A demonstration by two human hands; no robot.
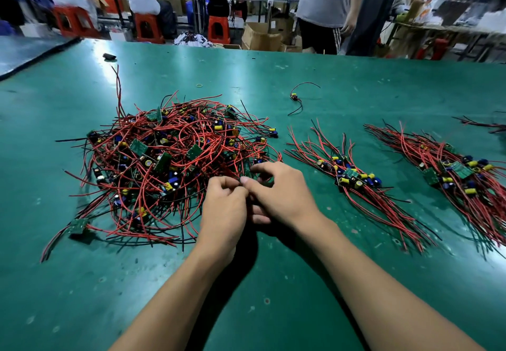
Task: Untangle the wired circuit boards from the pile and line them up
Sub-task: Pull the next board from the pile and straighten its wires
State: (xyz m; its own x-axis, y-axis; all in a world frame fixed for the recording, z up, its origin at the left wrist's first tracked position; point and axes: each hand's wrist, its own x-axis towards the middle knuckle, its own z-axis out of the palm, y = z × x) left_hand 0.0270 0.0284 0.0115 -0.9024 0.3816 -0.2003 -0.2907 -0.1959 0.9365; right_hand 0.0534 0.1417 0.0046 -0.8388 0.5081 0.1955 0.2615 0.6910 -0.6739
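Two lots are lined up toward the table (pixel 273 282)'s right edge: inner bundle (pixel 350 175), outer bundle (pixel 460 175). Most boards remain in the tangled pile (pixel 169 164) nearer the left edge, where left hand (pixel 223 213) and right hand (pixel 282 197) pinch one circuit board (pixel 244 178) (mostly hidden).

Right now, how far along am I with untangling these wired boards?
Done: two lined-up rows, the nearer row and the farther row, lie to the right of your hands. In hand: your left hand and right hand appear to pinch one wired board at the pile's near edge. Left: the tangled pile holds most of the boards, plus a stray board lying alone farther back.
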